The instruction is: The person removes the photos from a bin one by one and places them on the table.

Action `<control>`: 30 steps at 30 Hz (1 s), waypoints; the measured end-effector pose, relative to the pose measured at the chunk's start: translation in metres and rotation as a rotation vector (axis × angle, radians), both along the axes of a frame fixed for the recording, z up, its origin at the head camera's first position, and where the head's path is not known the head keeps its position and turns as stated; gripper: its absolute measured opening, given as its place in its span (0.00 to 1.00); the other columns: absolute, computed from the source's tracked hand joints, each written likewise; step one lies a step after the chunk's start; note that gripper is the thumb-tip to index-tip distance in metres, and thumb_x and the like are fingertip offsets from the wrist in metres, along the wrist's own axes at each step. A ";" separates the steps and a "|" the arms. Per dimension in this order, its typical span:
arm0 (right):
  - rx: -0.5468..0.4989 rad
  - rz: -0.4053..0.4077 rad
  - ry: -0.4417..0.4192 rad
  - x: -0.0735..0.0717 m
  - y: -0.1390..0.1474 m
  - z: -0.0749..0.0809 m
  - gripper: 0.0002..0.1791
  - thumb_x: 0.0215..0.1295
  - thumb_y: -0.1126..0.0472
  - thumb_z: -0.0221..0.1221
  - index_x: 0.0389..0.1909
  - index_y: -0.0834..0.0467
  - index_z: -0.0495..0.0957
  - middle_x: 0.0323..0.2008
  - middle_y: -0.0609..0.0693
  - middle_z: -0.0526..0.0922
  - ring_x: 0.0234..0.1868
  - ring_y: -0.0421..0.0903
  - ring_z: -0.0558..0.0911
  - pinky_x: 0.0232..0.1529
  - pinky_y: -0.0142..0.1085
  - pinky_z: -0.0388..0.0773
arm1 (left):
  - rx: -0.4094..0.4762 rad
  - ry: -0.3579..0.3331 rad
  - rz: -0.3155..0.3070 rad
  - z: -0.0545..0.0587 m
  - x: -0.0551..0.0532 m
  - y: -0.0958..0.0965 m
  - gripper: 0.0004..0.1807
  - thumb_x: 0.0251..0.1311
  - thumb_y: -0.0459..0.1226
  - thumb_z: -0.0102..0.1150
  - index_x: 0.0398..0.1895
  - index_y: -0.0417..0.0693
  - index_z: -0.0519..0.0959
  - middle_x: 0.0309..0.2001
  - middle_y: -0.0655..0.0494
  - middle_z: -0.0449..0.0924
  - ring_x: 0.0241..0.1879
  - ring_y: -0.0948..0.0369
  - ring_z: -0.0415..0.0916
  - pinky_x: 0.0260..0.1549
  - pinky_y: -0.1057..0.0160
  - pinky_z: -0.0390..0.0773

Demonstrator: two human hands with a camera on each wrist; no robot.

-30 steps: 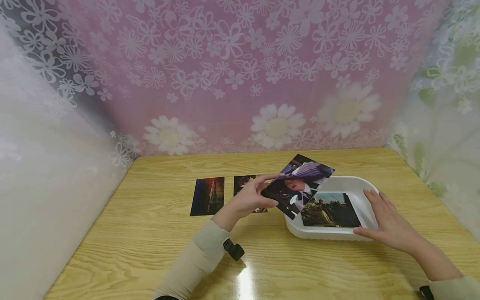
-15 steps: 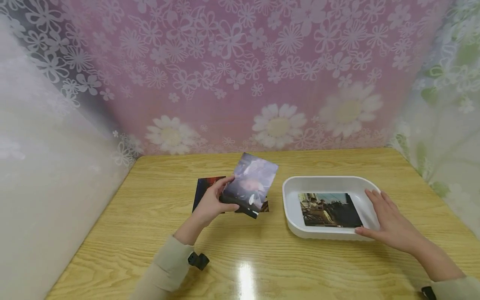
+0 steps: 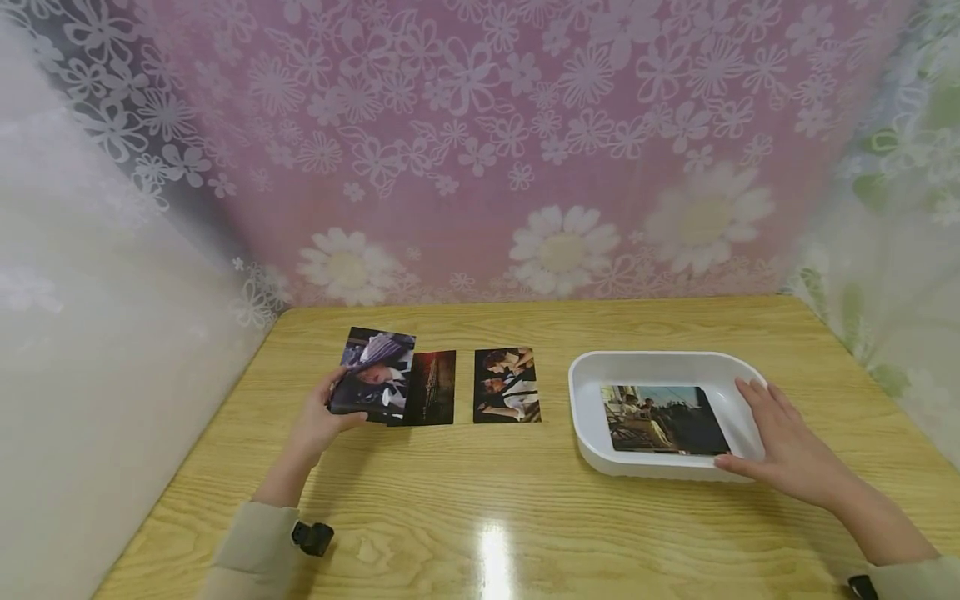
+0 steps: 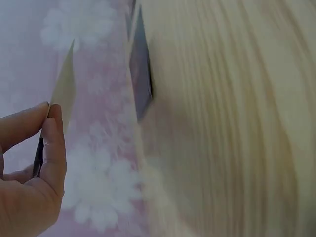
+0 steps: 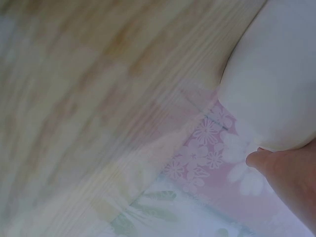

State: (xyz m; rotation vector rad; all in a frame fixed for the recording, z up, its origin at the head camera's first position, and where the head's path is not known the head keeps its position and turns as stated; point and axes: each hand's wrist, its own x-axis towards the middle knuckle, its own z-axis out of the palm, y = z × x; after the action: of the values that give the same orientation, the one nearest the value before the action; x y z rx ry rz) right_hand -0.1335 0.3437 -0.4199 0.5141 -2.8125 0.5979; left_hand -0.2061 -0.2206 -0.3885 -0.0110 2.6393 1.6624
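Note:
My left hand [image 3: 322, 421] pinches a photo card [image 3: 378, 371] showing a figure in a purple striped hat. In the left wrist view this card [image 4: 64, 91] appears nearly edge-on, between thumb and fingers. It overlaps a dark red-toned photo card [image 3: 435, 387] lying on the table. Another photo card [image 3: 507, 385], with a couple on it, lies farther right. My right hand [image 3: 787, 446] holds the right end of a white tray [image 3: 588, 450], thumb on the near rim and fingers over the right rim. Inside the tray lie photo cards [image 3: 667, 419], a dark outdoor scene on top.
The wooden table [image 3: 450, 517] reaches back to a pink flowered backdrop [image 3: 450, 167]. A pale sheet [image 3: 112, 333] stands along the left side, and a leaf-patterned one [image 3: 892, 275] along the right.
My left hand has carried the hat photo card from over the tray leftward across the table, past the couple card to the left end of the row. The right hand stays at the tray.

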 end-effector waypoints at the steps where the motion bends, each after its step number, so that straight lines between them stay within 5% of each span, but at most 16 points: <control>1: 0.002 0.001 0.001 0.000 0.000 0.000 0.58 0.45 0.48 0.66 0.68 0.62 0.37 0.63 0.69 0.45 0.65 0.59 0.32 0.59 0.50 0.26 | -0.031 -0.004 0.007 -0.001 0.000 -0.006 0.44 0.45 0.23 0.60 0.67 0.37 0.49 0.62 0.32 0.51 0.60 0.44 0.51 0.54 0.51 0.58; 6: 0.007 0.001 0.002 0.001 0.000 0.001 0.58 0.45 0.48 0.66 0.68 0.62 0.37 0.63 0.70 0.45 0.65 0.60 0.32 0.60 0.49 0.25 | -0.198 -0.001 0.034 -0.006 -0.004 -0.029 0.43 0.43 0.22 0.59 0.64 0.30 0.50 0.61 0.28 0.50 0.61 0.40 0.46 0.58 0.48 0.48; 17: 0.012 0.000 0.002 0.000 0.000 0.000 0.58 0.45 0.48 0.66 0.68 0.62 0.37 0.63 0.69 0.44 0.65 0.59 0.32 0.60 0.48 0.25 | -0.549 -0.030 -0.056 -0.015 -0.019 -0.047 0.44 0.43 0.31 0.64 0.61 0.24 0.51 0.55 0.22 0.55 0.54 0.33 0.54 0.51 0.42 0.57; 30: 0.012 0.003 0.006 0.000 0.001 0.001 0.58 0.45 0.49 0.65 0.68 0.62 0.37 0.63 0.70 0.45 0.65 0.59 0.32 0.60 0.46 0.25 | -0.787 -0.104 -0.125 -0.023 -0.039 -0.053 0.44 0.43 0.39 0.68 0.60 0.27 0.57 0.53 0.25 0.61 0.52 0.34 0.59 0.48 0.43 0.61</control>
State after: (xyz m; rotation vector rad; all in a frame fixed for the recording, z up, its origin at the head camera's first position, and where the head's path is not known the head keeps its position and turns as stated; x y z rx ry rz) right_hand -0.1331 0.3447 -0.4189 0.5216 -2.8117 0.5802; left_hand -0.2448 -0.2740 -0.4114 0.0506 2.9313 0.4940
